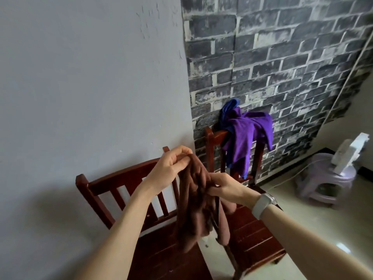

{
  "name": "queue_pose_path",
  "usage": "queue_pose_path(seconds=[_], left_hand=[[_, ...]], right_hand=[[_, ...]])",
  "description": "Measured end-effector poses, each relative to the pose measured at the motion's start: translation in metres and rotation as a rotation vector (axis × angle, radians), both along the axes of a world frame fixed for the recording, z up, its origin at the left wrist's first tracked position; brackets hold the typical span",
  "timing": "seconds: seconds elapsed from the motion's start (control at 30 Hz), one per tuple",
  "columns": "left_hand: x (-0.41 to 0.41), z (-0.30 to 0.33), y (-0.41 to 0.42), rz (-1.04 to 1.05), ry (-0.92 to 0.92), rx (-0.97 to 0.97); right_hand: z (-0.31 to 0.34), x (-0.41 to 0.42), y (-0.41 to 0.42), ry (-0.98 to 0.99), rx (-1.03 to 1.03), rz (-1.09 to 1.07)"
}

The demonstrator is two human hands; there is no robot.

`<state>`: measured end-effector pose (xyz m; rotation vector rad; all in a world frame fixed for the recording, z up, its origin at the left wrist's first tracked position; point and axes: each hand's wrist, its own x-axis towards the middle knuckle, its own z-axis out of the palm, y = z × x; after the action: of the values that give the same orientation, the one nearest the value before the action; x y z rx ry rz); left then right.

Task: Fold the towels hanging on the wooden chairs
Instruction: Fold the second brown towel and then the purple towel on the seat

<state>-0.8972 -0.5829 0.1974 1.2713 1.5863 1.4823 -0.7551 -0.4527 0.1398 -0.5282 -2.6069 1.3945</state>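
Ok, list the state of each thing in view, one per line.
Brown towel: bunched, unfolded, held up in both hands over the chairs.
Left hand: grip shut on the towel's top.
Right hand: grip shut on the towel's side.
Purple towel: draped over the far chair, unfolded.
Blue towel: same chair, mostly hidden.
Near chair: back bare.

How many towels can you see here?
3: a brown towel held in both hands, a purple towel and a blue towel over the far chair's back. Others may be hidden.

Two wooden chairs: near chair (113, 184), lower centre; far chair (214, 136), centre right, purple towel (248, 136) and blue towel (230, 107) draped over backrest.
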Motion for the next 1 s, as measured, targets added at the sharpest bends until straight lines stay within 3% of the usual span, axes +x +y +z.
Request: queue_pose_path(seconds=[0.17, 0.27, 0.4, 0.53, 0.63, 0.8, 0.9, 1.0], left_hand=[[-0.040, 0.010, 0.006, 0.461, 0.403, 0.000], [-0.044, -0.001, 0.010, 0.629, 0.524, -0.091], [-0.023, -0.020, 0.002, 0.500, 0.360, -0.031], [0.010, -0.060, -0.006, 0.189, 0.221, -0.179], [0.013, -0.077, 0.007, 0.337, 0.294, -0.197], [-0.026, -0.078, 0.005, 0.465, 0.470, -0.166], [-0.038, -0.069, 0.006, 0.421, 0.588, -0.122], [-0.030, -0.057, 0.019, 0.388, 0.526, -0.097]], right_hand=[[0.031, -0.006, 0.001, 0.052, -0.256, -0.010], [0.042, -0.009, 0.003, 0.134, -0.179, -0.114], [0.057, -0.029, 0.004, 0.322, -0.390, -0.380], [0.062, -0.040, -0.001, 0.292, -0.530, -0.389], [0.059, -0.040, 0.003, 0.257, -0.391, -0.417], [0.046, -0.001, 0.051, 0.097, 0.194, -0.716], [0.031, 0.020, 0.066, 0.062, 0.281, -0.803], [0.016, 0.023, 0.064, 0.081, 0.294, -0.853]])
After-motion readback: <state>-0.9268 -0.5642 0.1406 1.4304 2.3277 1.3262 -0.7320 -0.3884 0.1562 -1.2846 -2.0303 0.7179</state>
